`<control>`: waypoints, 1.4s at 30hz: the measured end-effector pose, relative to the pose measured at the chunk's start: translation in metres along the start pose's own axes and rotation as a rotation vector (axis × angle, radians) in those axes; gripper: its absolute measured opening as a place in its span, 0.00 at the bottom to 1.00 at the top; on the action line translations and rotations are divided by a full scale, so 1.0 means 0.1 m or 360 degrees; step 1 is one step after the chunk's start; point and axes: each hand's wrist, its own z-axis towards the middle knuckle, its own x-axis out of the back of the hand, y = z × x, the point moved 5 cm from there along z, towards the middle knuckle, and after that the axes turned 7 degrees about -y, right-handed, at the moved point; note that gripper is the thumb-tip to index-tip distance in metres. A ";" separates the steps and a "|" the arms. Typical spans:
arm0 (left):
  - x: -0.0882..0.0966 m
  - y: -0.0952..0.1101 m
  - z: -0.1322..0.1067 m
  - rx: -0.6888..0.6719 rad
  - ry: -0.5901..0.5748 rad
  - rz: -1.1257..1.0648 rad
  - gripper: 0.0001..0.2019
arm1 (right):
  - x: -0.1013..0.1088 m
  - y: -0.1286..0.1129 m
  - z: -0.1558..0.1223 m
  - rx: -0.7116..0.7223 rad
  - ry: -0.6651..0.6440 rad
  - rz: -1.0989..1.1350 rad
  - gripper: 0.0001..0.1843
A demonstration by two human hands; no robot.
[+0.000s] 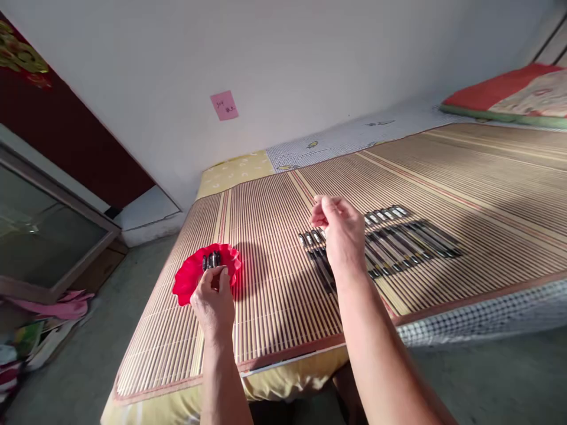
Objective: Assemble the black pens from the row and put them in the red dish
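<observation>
My left hand (213,300) is at the near edge of a red scalloped dish (183,283), thumb and fingers pinched together. Several short black pieces like pen caps (211,260) show in the dish just beyond its fingertips; whether the pinch holds one I cannot make out. Raised over the mat, my right hand (341,230) has its fingers curled in a pinch, and anything in them is too small to name. Beneath and beside it lies a row of short black-and-white pieces (385,215), with several long, slim black pen-like barrels (403,248) lined up nearer me.
A striped bamboo mat (274,236) covers the bed, with patterned cloth along the wall. A pink note (224,105) is stuck to the wall. Red folded bedding (500,88) lies at the far right. A glass-panelled frame (44,224) and cloth items (66,305) are at left.
</observation>
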 end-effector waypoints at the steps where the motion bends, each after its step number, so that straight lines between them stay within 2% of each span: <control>1: -0.04 0.06 -0.02 -0.0027 -0.0024 -0.0032 0.13 | 0.04 -0.09 0.01 0.0037 0.0061 0.0065 0.17; 3: -0.15 0.20 -0.07 -0.0096 -0.0106 -0.0105 0.11 | 0.09 -0.22 0.03 0.0091 0.0123 0.0173 0.17; 6: -0.37 0.47 -0.22 -0.0228 -0.0341 -0.0232 0.10 | 0.13 -0.34 0.04 0.0140 0.0165 0.0254 0.17; 10: -0.69 0.84 -0.52 -0.0501 -0.0704 -0.0269 0.11 | 0.17 -0.37 0.05 0.0147 0.0222 0.0324 0.16; 13: -0.87 1.08 -0.71 -0.0731 -0.0877 -0.0145 0.12 | 0.21 -0.33 0.08 0.0119 0.0250 0.0432 0.15; 16: -0.99 1.20 -0.83 -0.0790 -0.1000 0.0072 0.15 | 0.24 -0.32 0.11 0.0097 0.0271 0.0510 0.15; 21: -1.12 1.24 -0.93 -0.0717 -0.1186 0.0332 0.19 | 0.29 -0.30 0.13 0.0059 0.0318 0.0562 0.15; 28: -1.22 1.23 -0.98 -0.0670 -0.1206 0.0460 0.19 | 0.31 -0.28 0.15 0.0033 0.0324 0.0644 0.16; 34: -1.18 1.20 -0.96 -0.0699 -0.1120 0.0474 0.18 | 0.36 -0.24 0.18 -0.0039 0.0332 0.0597 0.17; 39: -1.09 1.18 -0.91 -0.0663 -0.0915 0.0432 0.18 | 0.36 -0.21 0.19 -0.0038 0.0325 0.0584 0.19; 42: -1.11 1.22 -0.95 -0.0712 -0.0953 0.0394 0.15 | 0.35 -0.19 0.19 -0.0059 0.0308 0.0611 0.19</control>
